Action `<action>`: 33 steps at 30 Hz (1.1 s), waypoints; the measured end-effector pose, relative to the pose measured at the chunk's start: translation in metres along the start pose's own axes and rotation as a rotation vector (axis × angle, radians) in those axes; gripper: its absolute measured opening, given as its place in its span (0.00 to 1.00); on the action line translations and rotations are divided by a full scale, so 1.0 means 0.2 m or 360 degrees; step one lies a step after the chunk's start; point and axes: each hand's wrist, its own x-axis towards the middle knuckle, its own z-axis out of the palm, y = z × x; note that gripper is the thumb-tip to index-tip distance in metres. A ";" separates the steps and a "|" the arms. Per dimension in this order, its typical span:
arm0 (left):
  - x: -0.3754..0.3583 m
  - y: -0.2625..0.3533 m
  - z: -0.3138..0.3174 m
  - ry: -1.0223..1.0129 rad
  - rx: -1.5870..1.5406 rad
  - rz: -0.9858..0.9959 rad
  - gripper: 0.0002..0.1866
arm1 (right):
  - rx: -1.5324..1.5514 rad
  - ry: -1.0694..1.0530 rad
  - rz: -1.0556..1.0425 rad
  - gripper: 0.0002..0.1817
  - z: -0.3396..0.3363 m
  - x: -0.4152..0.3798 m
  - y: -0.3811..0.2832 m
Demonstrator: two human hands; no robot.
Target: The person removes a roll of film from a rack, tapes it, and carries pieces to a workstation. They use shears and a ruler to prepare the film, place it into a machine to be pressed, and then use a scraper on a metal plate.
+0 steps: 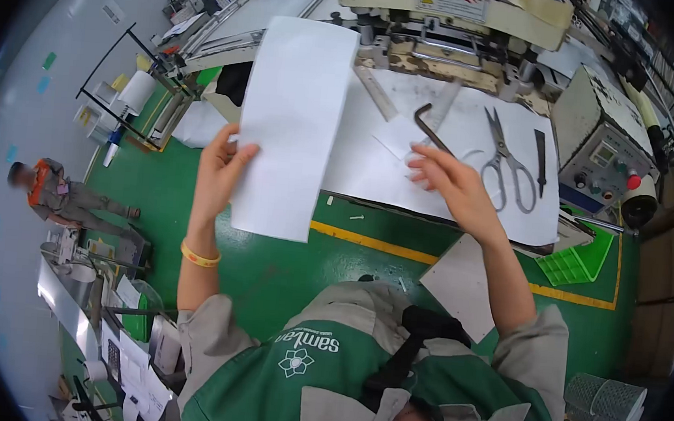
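A long white sheet (292, 128) is held up by its left edge in my left hand (225, 168), thumb on its front face. My right hand (454, 186) hovers over the white-covered worktable (364, 173), fingers partly curled and slightly blurred; whether anything is between them is too small to tell. Just beyond its fingertips lies a black hex key (431, 127). To its right are large scissors (505, 162) and a dark narrow tool (541, 159). A metal ruler (375, 93) and a thin clear piece (394, 140) lie farther back.
A machine (452, 49) spans the table's far side. A control box (607, 149) with a red button stands at the right, above a green crate (582, 260). Another person (61, 193) stands at the far left. A white board (461, 288) is below the table's front edge.
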 end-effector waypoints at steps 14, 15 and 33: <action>0.38 -0.24 0.23 -0.1086 -0.0602 -0.0693 0.20 | 0.0653 0.1457 0.0238 0.12 -0.04 0.45 0.25; 0.44 -0.25 0.25 -0.1098 -0.0644 -0.0688 0.20 | 0.0641 0.1513 0.0242 0.12 -0.10 0.48 0.29; 1.01 -0.38 0.36 -0.0844 -0.0624 -0.0524 0.22 | 0.0307 0.1451 0.0345 0.20 -0.40 1.01 0.42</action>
